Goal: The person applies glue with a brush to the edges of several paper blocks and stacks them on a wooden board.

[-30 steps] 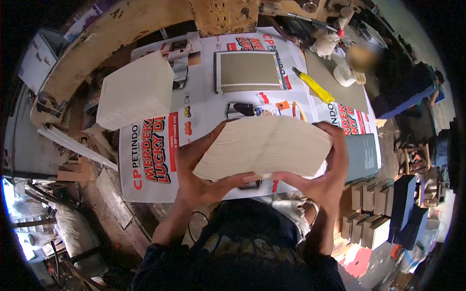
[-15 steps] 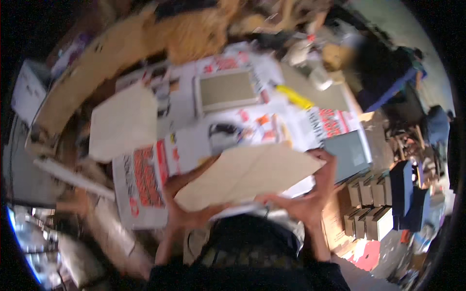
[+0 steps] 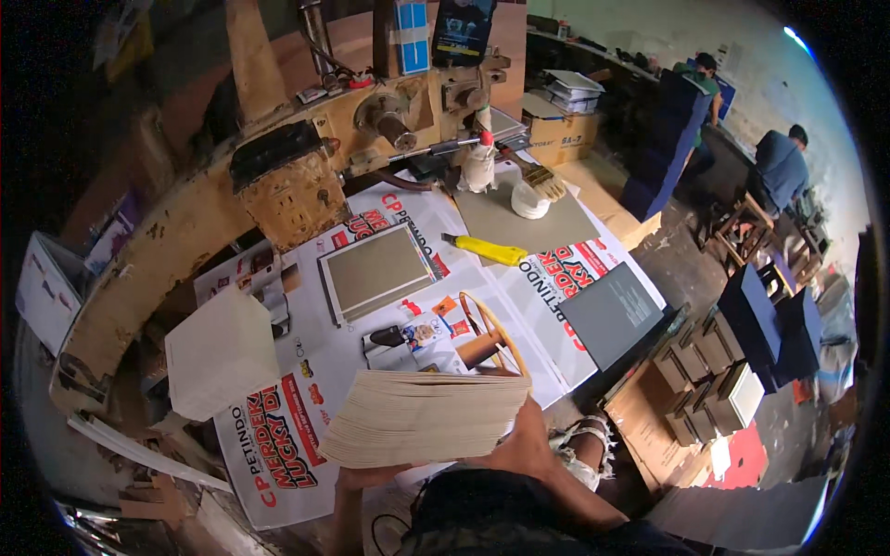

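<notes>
A thick stack of cream paper sheets [image 3: 422, 417] is tilted in front of my body, its layered edge facing up toward me. My left hand [image 3: 366, 477] grips it from below at the left, most of the fingers hidden under the sheets. On the right end, my right hand [image 3: 522, 443] is closed around the stack's lower corner. Another pale paper block [image 3: 222, 352] lies to the left on the printed poster sheet [image 3: 269, 496]. Beyond the held stack is a grey-brown board in a white frame [image 3: 380, 271], with a yellow utility knife [image 3: 487, 249] to its right.
A heavy old cream machine [image 3: 287, 181] spans the back left. A dark grey cover [image 3: 614, 315] lies at the table's right. A brush [image 3: 542, 181] rests over a white tub [image 3: 529, 201]. Boxed book blocks [image 3: 691, 357] stand on cardboard at right; two people sit farther off.
The stack has tipped from showing its broad flat face to showing its layered edge, still in both hands. My view has shifted, bringing more of the machine and room into sight.
</notes>
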`<act>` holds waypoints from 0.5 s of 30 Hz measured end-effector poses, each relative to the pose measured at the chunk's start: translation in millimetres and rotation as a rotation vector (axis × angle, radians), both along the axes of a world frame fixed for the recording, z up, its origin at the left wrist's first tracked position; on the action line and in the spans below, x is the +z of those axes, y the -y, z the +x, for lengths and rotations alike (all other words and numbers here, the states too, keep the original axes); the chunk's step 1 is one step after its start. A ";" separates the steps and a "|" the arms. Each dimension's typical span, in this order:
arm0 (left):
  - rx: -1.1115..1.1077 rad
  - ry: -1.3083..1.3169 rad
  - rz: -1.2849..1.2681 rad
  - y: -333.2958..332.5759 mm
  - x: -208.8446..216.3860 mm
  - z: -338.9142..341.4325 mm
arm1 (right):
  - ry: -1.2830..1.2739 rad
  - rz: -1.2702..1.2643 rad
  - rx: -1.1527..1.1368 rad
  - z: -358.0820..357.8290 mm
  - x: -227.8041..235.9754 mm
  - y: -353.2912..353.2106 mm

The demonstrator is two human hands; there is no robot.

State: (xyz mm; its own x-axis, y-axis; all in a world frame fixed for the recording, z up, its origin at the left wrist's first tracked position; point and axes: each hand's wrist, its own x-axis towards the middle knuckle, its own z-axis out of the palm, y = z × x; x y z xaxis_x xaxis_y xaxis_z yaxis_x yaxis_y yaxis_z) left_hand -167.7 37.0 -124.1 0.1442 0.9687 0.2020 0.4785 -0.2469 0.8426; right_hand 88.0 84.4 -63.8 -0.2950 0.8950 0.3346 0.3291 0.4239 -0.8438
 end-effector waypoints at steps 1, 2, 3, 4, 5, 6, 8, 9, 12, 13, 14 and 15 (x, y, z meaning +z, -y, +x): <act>-0.009 -0.072 0.051 -0.5 -5.3 -2.0 | 0.016 -0.020 0.005 -0.5 -8.7 -1.8; -0.019 -0.152 0.112 -1.8 -10.5 -3.2 | 0.030 -0.042 0.006 -1.8 -15.8 -3.4; -0.017 -0.222 0.170 0.5 -14.4 -2.2 | 0.041 -0.063 0.003 -2.4 -18.8 -3.2; -0.013 -0.277 0.226 1.5 -16.9 -0.8 | -0.011 -0.079 -0.068 -2.9 -18.6 -3.3; 0.001 -0.273 0.231 3.5 -23.7 5.7 | -0.063 -0.105 -0.156 -6.5 -5.4 -5.0; 0.022 -0.219 0.209 2.7 -31.0 13.5 | -0.112 -0.133 -0.259 -7.9 1.8 -3.7; 0.115 0.123 -0.016 13.8 -41.1 28.6 | -0.123 -0.230 -0.227 -7.5 1.4 -0.3; 0.146 0.274 -0.158 19.7 -44.6 28.0 | -0.140 -0.286 -0.230 -8.8 -1.5 1.8; 0.181 0.127 -0.095 20.9 -30.7 3.1 | -0.077 -0.144 -0.068 -16.6 -15.1 -17.2; 0.187 0.127 -0.065 15.3 -26.8 2.2 | -0.102 -0.073 -0.027 -11.7 -13.4 -18.7; 0.235 0.115 -0.039 12.3 -22.1 -1.2 | -0.103 -0.089 0.015 -8.5 -5.8 -23.9; 0.270 0.105 -0.011 4.9 -20.2 -1.2 | -0.104 -0.105 0.064 -5.1 3.7 -28.4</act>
State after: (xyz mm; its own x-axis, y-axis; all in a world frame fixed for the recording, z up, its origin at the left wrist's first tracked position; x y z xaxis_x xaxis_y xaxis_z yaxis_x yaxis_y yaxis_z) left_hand -168.9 32.2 -144.3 -0.1408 0.9714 0.1913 0.4355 -0.1128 0.8931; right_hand 83.0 112.8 -60.1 -0.3208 0.9072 0.2720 0.2130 0.3490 -0.9126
